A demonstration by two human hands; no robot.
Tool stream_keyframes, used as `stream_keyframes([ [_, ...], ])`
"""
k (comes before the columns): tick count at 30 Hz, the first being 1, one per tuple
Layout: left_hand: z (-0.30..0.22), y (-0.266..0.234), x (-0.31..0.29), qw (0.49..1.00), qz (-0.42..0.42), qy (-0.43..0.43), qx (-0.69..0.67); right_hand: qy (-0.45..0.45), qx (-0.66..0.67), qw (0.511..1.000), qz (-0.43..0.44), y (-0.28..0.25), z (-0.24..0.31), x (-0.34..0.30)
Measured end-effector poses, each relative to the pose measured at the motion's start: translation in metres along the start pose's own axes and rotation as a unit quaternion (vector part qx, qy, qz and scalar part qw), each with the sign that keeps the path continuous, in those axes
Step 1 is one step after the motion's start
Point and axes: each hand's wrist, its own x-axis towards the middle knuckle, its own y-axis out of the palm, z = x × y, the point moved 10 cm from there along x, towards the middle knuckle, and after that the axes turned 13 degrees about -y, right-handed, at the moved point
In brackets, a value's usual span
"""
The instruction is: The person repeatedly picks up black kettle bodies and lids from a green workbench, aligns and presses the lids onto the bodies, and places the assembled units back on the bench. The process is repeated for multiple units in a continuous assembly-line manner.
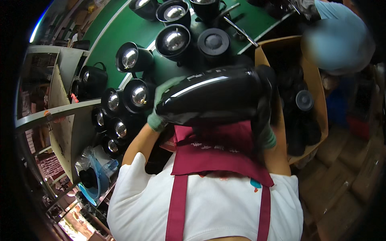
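A large glossy black jug-like housing (213, 96) lies sideways across the front of my chest, its rounded body stretching from one hand to the other. My left hand (159, 105), in a pale green glove, is closed around its left end. At the other end my right hand (264, 120), in a dark glove with a green cuff, grips the housing; its fingers are partly hidden and blurred. Just beyond it, on a green work surface (108, 44), stand several black housings with shiny silver domes inside, such as one housing (173, 42). A round black lidded piece (213, 41) is beside them.
To the right is a tall cardboard box (319, 132) holding several dark parts. Another person in a light blue top (339, 40) is beyond it. More silver-domed housings (120, 129) are stacked at left, near a blue basin (101, 176). A metal rail (241, 31) crosses the surface.
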Motion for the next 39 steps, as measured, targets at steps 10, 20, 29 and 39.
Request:
stream_keyframes([
  [10,0.115,-0.015,0.011,0.969,0.062,-0.059,-0.231,-0.067,-0.027,0.997,0.001,-0.006,0.015,0.003],
  [20,-0.005,0.020,0.010,0.996,0.078,0.007,-0.040,0.064,0.028,0.998,0.002,-0.022,-0.014,-0.002],
  [29,0.051,0.065,0.004,0.961,0.167,-0.086,-0.203,-0.060,-0.030,0.997,-0.034,-0.015,0.023,0.004],
  [39,0.059,0.071,0.007,0.959,0.172,-0.105,-0.202,-0.100,-0.025,0.995,0.006,-0.010,0.008,0.014],
])
